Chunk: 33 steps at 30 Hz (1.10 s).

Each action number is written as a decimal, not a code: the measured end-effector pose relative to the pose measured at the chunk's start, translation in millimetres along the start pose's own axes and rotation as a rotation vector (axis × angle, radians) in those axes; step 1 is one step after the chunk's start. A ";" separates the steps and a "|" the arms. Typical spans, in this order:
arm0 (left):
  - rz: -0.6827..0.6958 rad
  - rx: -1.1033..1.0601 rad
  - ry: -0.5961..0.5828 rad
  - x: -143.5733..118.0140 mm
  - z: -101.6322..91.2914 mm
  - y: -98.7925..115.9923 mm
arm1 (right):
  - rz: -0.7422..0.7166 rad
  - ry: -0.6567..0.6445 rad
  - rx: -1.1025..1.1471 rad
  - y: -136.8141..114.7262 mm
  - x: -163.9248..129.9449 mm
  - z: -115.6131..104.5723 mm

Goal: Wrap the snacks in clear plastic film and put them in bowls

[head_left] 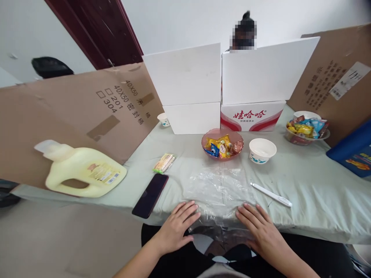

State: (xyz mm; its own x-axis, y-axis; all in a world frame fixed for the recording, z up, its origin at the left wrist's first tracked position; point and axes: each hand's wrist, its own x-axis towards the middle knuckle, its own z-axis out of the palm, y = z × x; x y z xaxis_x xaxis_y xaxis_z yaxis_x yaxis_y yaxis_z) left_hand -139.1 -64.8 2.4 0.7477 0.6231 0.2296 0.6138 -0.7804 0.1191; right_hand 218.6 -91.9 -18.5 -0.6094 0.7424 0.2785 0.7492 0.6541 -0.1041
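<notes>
A clear plastic bag (217,189) lies flat on the cloth in front of me and hangs over the near table edge. My left hand (178,224) rests with fingers stretched out at its left side, holding nothing. At the right side of the plastic, my right hand (256,224) lies with its fingers spread. A black phone (150,195) is nearest to my left hand, beyond it a small wrapped snack packet (164,163). Close to my right hand lies a slim white utility knife (271,194). Past the plastic stands a pink bowl (207,133) with several wrapped sweets.
A white paper bowl (262,150) stands right of the pink bowl. A yellow detergent jug (87,170) lies at left. White box panels (185,77) stand behind, with cardboard (116,112) on both sides. Another sweets bowl (307,129) and a blue container (353,150) are right. A person (243,33) is behind.
</notes>
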 end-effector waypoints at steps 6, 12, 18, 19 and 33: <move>0.047 0.106 0.108 -9.0 12.0 -14.2 | -0.057 0.067 -0.064 9.8 -3.0 5.4; -0.160 -0.317 0.263 4.3 -2.0 -14.9 | 0.120 0.020 0.336 10.3 -0.7 -23.8; -0.613 -0.605 0.142 40.6 -25.1 -21.5 | 0.452 -0.001 0.605 17.6 31.4 -41.8; -0.661 -0.597 0.090 47.0 -28.0 -22.8 | 0.463 0.013 0.614 20.3 38.0 -40.6; -0.921 -0.207 -0.044 82.3 -12.6 -43.0 | 0.823 0.096 0.446 50.8 78.0 -6.4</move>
State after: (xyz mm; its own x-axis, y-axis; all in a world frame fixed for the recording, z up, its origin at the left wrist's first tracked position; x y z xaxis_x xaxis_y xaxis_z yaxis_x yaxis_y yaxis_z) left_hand -107.2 19.4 28.4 0.0028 0.9971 -0.0765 0.9136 0.0285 0.4055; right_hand 210.8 -1.7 4.0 0.1064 0.9939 0.0301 0.7545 -0.0610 -0.6535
